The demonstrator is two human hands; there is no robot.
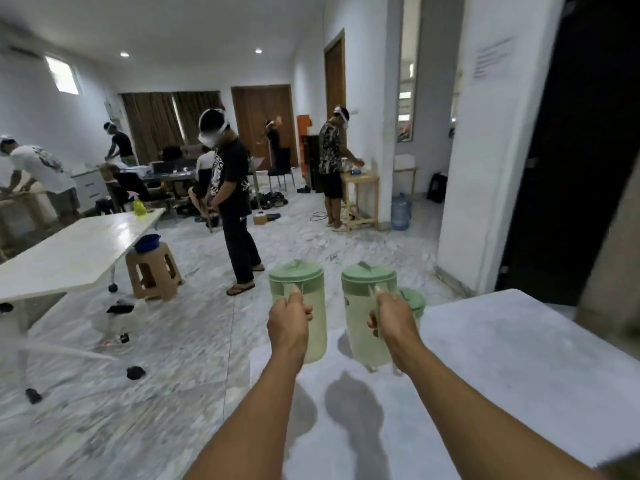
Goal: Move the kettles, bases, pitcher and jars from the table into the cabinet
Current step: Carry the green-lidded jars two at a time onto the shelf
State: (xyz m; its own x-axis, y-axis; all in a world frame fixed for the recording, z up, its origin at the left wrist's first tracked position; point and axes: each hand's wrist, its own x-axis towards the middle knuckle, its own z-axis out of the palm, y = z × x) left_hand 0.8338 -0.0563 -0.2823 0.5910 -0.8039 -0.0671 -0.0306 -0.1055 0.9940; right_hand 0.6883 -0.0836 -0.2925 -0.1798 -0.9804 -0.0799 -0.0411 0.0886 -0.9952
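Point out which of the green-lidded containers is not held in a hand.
The third green-lidded container, mostly hidden behind the right hand and its pitcher. The left hand grips the other pitcher.

Left pitcher (304,310): showing pale green, darker green lid. Right pitcher (367,317): showing the same pale green. Third green lid (414,299): peeking behind. Worktop (502,368): appearing white. Floor (173,341): displaying grey-veined white marble. Stool (154,268): showing tan, carrying blue basin (147,242).

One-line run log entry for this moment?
left hand: holds green pitcher | right hand: holds second green pitcher | both above table
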